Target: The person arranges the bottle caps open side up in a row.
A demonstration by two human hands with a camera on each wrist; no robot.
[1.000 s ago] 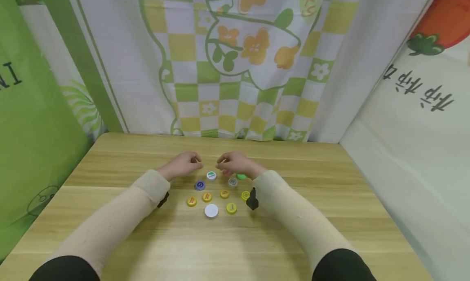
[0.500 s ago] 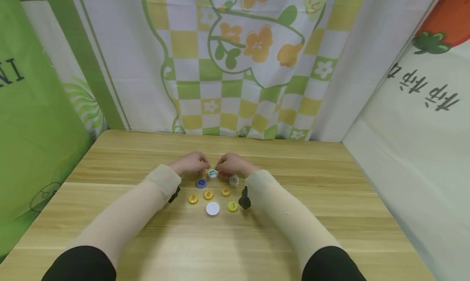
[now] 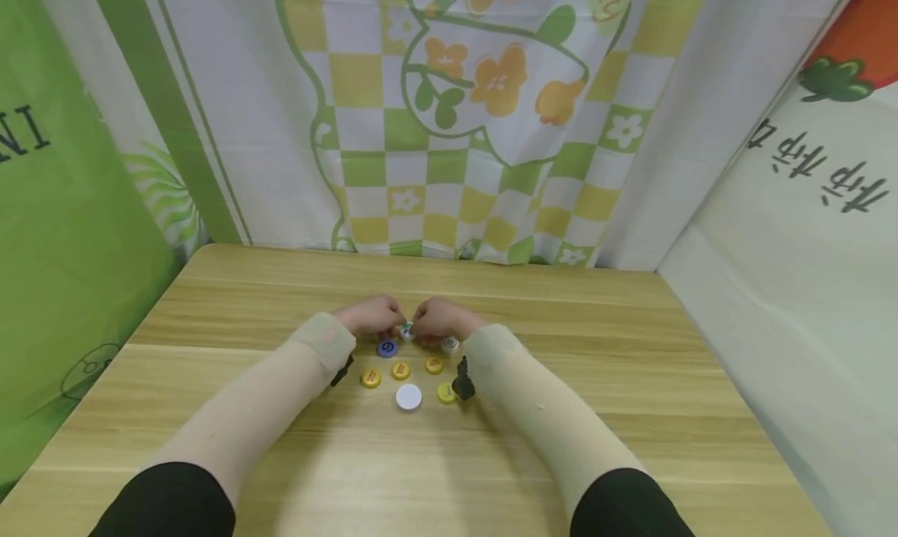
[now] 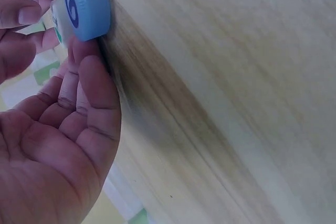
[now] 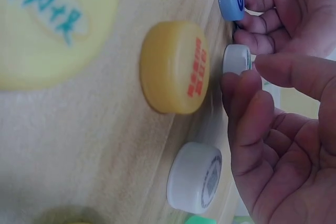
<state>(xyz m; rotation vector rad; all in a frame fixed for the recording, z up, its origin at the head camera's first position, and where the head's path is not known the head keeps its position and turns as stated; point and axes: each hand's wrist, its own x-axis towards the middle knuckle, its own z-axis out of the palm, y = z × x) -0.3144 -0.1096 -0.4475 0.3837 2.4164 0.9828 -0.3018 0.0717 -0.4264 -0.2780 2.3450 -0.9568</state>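
My right hand [image 3: 442, 317] is pinching one white cap [image 5: 236, 59]; left hand [image 3: 370, 316] grip unclear.
Around: four yellow caps [image 3: 401, 370], two white caps [image 3: 408, 397], one blue cap [image 3: 387, 348].

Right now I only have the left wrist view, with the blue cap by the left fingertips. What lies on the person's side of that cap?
Observer: The head view shows a plain white cap there, with a yellow cap to its right.
Operator: What's near the right hand that I can't see?
Observer: A white cap with dark print, which shows in the right wrist view.
Operator: Anything beside that?
Observer: An orange-yellow cap with red print on its top.
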